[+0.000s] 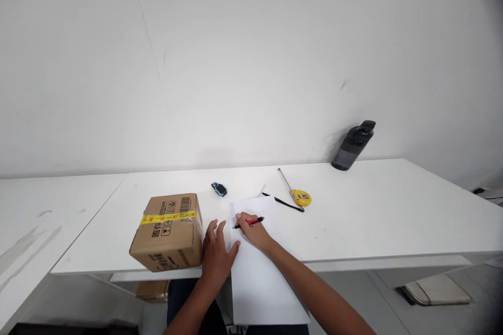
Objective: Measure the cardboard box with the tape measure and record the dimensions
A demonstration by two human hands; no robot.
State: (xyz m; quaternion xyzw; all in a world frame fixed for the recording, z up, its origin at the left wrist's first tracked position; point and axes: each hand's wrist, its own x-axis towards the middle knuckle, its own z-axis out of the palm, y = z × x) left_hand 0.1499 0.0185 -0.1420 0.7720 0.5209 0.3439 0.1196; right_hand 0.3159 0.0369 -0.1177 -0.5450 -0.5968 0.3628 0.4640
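Note:
A red and black pen is gripped in my right hand, its tip down at the upper left of a white sheet of paper. Faint writing shows along the sheet's left edge. The paper's lower part hangs past the table's front edge. My left hand has its fingers spread, between the paper and a brown cardboard box sealed with yellow printed tape. Its thumb is at the paper's left edge; whether the hand touches the box I cannot tell.
Beyond the paper lie a yellow tape measure, its blade partly out, with a black strap, and a small dark blue watch-like object. A dark bottle stands by the wall. Another carton sits below the white table.

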